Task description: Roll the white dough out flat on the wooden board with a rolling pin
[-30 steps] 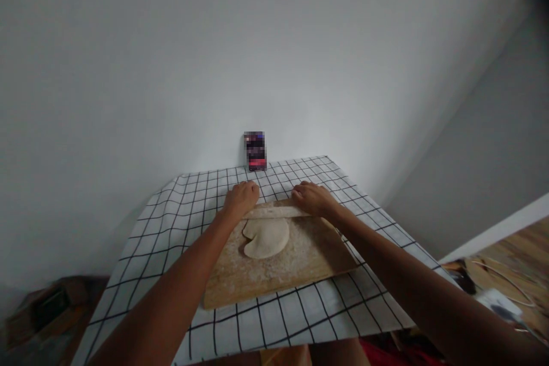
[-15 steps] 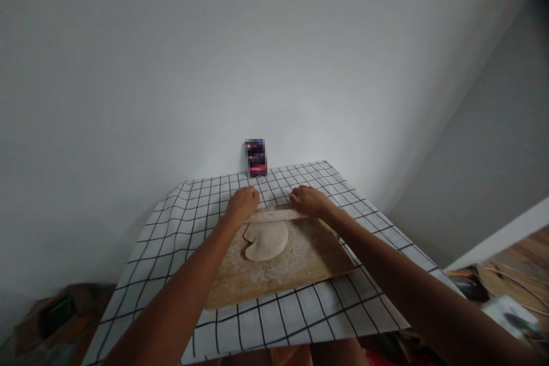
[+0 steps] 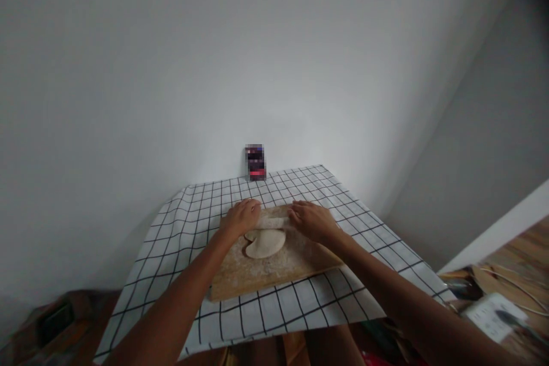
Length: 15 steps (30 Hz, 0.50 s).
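Observation:
A pale, floury rolling pin point(image 3: 274, 223) lies crosswise over the far part of a flat piece of dough point(image 3: 266, 244). My left hand point(image 3: 243, 217) is closed over its left end and my right hand point(image 3: 312, 220) over its right end. The dough has a rounded near edge and a notch on its left side. Under it is a flour-dusted wooden board point(image 3: 274, 277). Both hands cover the ends of the pin, so its tips are hidden.
A black-and-white checked cloth point(image 3: 180, 251) covers the table. Against the wall behind stands a small dark upright object point(image 3: 256, 163), blurred out. At lower right is a white power strip point(image 3: 493, 315) with a plug; at lower left, a brownish box point(image 3: 55, 317).
Both hands have drawn the rolling pin nearer to me, from the dough's far edge further onto it. The view has shifted slightly.

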Motion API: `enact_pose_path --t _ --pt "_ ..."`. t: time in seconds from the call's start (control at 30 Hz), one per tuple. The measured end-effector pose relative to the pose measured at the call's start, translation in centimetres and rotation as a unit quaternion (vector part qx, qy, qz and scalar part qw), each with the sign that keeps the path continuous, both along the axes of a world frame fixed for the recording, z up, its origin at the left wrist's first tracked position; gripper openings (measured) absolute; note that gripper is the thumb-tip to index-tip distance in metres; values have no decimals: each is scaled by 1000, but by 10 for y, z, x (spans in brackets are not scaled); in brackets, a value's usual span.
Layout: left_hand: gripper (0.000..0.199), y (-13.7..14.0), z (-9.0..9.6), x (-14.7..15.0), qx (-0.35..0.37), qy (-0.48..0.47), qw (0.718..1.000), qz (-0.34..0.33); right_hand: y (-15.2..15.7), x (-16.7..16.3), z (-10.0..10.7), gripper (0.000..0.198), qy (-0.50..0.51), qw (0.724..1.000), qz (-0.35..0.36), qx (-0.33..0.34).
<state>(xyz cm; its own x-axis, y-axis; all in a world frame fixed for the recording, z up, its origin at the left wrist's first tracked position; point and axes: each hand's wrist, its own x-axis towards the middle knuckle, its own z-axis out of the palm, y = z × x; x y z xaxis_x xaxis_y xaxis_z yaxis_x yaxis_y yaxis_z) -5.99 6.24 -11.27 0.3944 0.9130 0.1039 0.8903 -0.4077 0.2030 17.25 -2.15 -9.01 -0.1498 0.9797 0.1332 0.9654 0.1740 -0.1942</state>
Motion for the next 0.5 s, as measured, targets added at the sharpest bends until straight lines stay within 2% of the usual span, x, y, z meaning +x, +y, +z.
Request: enact_pose_path --t 0.27,0.5 --pt "40 -10 1 -3 4 -15 1000 7 -27 -10 4 46 -4 1000 -26 6" --pt "37 -1 2 5 13 -12 1000 21 -13 -1 -16 47 8 999 -4 41"
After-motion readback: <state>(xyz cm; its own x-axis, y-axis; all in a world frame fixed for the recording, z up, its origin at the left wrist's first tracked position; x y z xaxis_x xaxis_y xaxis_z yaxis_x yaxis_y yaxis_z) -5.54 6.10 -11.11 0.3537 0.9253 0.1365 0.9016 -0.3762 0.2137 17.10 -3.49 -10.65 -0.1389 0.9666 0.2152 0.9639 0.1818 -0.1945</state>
